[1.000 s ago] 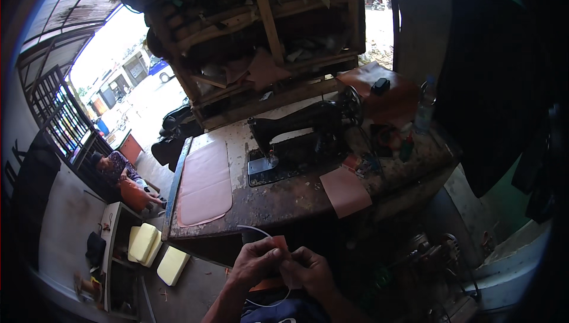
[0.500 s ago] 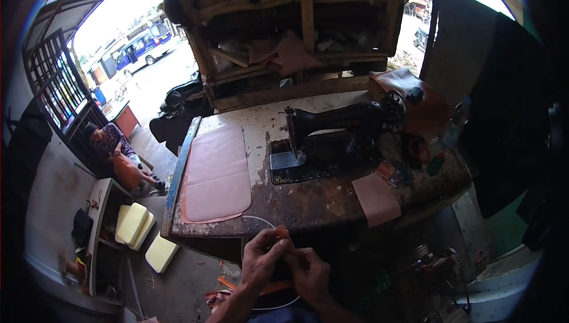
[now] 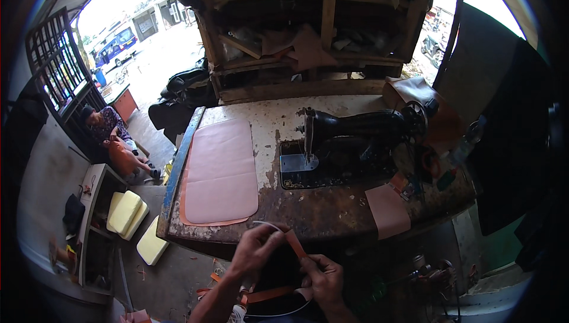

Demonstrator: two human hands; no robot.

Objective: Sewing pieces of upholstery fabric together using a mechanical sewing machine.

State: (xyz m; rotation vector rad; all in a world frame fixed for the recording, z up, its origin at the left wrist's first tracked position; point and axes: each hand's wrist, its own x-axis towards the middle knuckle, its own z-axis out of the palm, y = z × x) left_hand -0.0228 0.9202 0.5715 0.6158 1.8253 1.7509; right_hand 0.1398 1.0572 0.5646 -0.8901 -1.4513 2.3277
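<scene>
In the head view, the person's left hand [image 3: 258, 250] is pinching the upper end of an orange strip [image 3: 295, 244], its fingers closing narrowly on it beside a thin white cord [image 3: 269, 224], which is curving out over the fingers. The right hand [image 3: 323, 275] is gripping the strip lower down, thumb and fingers pressing together, so a short length is running slantwise between the two hands. The strip is hanging just off the front edge of the counter [image 3: 308, 213], on the person's side. Below the hands, another orange strip [image 3: 269, 294] is lying crosswise. Near the counter's left edge, a pink panel [image 3: 222, 172] is resting on an orange one, which is showing along its border. A black sewing machine [image 3: 355, 124] is standing right of the middle, and a smaller pink piece [image 3: 388, 210] is drooping over the front edge toward the right corner. Yellow blocks [image 3: 127, 215] are lying left of the counter.
</scene>
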